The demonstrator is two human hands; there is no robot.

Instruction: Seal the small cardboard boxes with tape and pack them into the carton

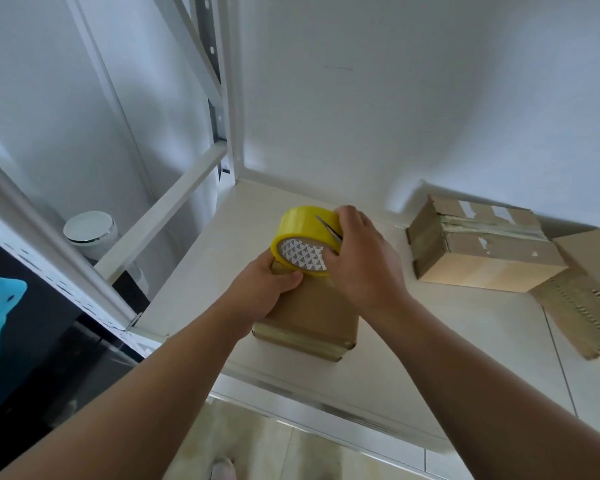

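The small cardboard box [309, 313] is lying near the shelf's [413, 368] front edge. The left hand [267, 289] is gripping it, while the right hand [361, 261] is clutching the yellow tape roll [300, 233] on top.

My left hand [271, 289] is pressing down on the small cardboard box [312, 320] near the front edge of the shelf [395, 375], thumb on top. Right hand [361, 261] grips the yellow tape roll [302, 240] at the box's far end. Another taped box [478, 251] sits toward the shelf's back right, touching a flattened carton [582, 299].
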